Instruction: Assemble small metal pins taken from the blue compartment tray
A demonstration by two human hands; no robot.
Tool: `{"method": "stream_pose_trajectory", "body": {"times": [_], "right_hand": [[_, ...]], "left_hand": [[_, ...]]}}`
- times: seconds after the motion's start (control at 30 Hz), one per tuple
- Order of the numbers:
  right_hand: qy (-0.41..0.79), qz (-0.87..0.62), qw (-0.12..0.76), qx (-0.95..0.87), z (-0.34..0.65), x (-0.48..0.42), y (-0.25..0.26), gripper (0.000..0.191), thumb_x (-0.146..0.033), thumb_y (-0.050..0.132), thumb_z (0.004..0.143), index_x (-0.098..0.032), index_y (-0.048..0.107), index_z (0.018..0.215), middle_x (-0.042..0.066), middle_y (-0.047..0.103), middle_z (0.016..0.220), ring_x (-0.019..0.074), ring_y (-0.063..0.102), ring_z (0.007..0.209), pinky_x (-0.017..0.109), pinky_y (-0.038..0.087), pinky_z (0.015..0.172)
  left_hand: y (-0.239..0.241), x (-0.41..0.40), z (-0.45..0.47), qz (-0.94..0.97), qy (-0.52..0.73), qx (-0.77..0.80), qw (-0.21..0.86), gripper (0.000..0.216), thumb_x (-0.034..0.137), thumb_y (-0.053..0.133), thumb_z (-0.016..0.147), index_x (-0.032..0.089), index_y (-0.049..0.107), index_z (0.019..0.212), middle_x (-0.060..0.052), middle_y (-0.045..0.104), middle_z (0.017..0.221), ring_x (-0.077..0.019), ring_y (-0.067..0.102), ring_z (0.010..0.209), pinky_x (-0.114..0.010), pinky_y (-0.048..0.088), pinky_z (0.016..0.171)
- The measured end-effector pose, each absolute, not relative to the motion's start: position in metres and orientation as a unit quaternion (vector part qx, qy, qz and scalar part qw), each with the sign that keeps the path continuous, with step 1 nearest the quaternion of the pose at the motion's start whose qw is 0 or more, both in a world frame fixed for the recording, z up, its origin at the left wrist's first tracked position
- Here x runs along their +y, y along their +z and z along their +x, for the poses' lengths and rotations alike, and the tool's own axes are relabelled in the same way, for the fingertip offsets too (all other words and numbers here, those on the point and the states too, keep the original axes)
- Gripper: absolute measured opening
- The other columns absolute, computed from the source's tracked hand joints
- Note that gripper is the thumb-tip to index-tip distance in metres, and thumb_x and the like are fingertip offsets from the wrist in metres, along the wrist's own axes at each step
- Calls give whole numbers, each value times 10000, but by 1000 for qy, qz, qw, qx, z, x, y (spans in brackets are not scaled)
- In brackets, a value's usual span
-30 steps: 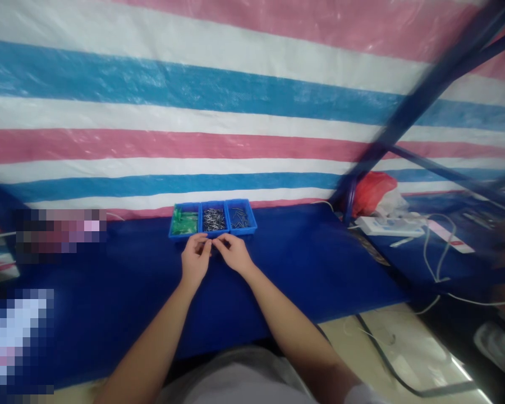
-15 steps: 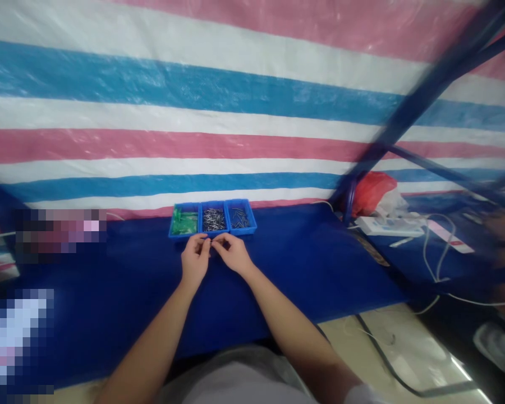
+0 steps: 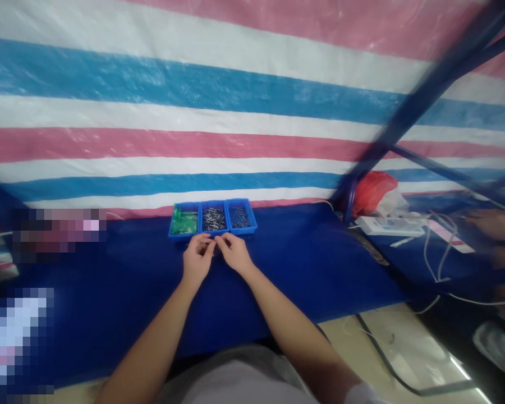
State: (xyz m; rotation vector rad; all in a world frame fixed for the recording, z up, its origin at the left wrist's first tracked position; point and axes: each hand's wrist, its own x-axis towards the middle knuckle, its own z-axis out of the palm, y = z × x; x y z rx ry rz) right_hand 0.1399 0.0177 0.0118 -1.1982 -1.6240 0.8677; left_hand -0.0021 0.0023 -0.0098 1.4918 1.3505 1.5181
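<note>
My left hand (image 3: 197, 257) and my right hand (image 3: 235, 252) meet at the fingertips just in front of three joined blue bins. Both are closed in a pinch, and whatever lies between the fingers is too small to make out. Green pieces fill the left bin (image 3: 185, 219). Many small shiny metal pins or screws lie in the middle bin (image 3: 214, 219). Fewer thin metal pieces are in the right bin (image 3: 240, 216). All three stand on the dark blue tabletop (image 3: 303, 264).
A striped plastic sheet (image 3: 235, 146) hangs behind the table. At right, a blue metal frame (image 3: 404, 115) rises beside a red bag (image 3: 374, 191), a white box (image 3: 389, 225) and loose cables (image 3: 429, 252). Another person's arm (image 3: 494, 221) shows at the far right.
My fingertips have drawn closer together, with the left hand shifting slightly right. At the far right, the other person's arm has come further into view. The bins have stayed put.
</note>
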Motion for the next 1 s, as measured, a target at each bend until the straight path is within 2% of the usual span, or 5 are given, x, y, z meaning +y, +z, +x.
{"method": "stream_pose_trajectory", "body": {"times": [0.13,0.3,0.5,0.8,1.0], "right_hand": [[372,-474,457,-655,140,18,12,309,-432,546,944,-200,656,773,10,685,745,159,618,691,267,477,676],[388,-426,482,-660,137,18,11,188,-357,620,890,-209,690,981,31,727,905,166,664,801,273,512,720],[370,-413,471,-686,137,17,9,126,-296,631,871,-199,696,918,32,722,883,161,658,782,276,516,707],[356,-469,469,-659,140,18,12,219,-372,592,918,-207,721,856,30,722,813,180,646,744,289,488,699],[366,-477,462,-652,141,19,12,272,-389,586,925,-201,762,837,31,735,801,178,636,716,281,468,679]], "left_hand": [[-10,3,-3,561,575,513,304,315,395,658,875,208,610,1123,-37,689,890,-142,668,692,-257,564,607],[-8,5,-6,551,576,534,281,264,383,620,901,205,619,1097,3,631,756,-120,614,588,-255,531,600],[-9,4,-7,552,568,548,269,267,409,613,907,213,635,1088,15,638,728,-122,611,562,-263,518,606],[-9,3,-4,530,591,519,317,338,396,691,845,207,618,1116,-46,705,959,-127,672,640,-280,587,623],[-8,1,-2,570,575,516,282,369,355,732,806,205,612,1121,-72,733,1018,-123,675,641,-278,577,650]]}}
